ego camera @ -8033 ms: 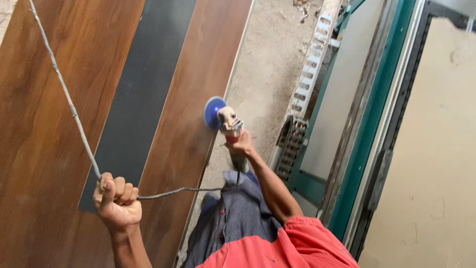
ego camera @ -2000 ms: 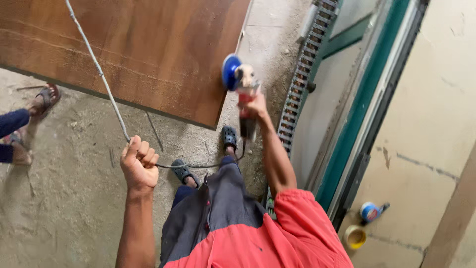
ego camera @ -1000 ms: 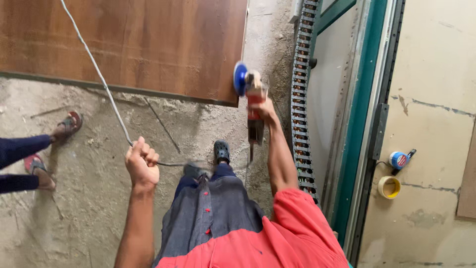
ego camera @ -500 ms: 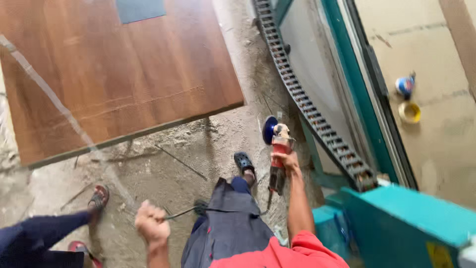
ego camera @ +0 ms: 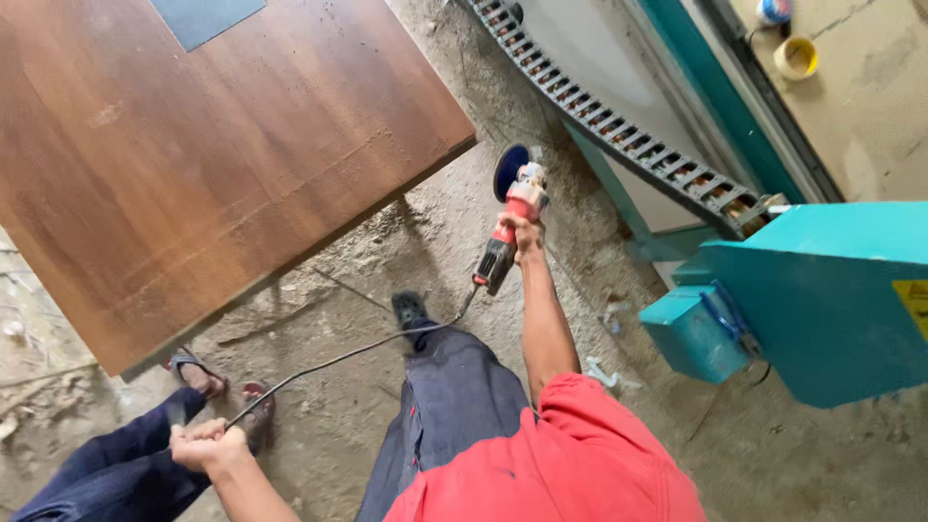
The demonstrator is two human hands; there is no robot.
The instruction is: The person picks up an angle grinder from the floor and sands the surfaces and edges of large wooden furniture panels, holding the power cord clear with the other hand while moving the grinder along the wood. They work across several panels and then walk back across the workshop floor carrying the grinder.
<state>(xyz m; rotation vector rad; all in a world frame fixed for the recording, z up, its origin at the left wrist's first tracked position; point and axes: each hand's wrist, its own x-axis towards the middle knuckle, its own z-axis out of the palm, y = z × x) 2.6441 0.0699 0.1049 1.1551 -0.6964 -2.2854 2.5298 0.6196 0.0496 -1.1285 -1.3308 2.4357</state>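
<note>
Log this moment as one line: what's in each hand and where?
right hand: grips angle grinder, disc up | left hand: holds cable | wooden board: ahead, untouched

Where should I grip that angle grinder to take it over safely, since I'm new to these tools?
Probably by the slim dark rear handle of the angle grinder, coming from the cord end below, where the right hand holds it. The blue disc sits at the far end, so that side is best avoided. The left hand keeps the cord aside.
</note>
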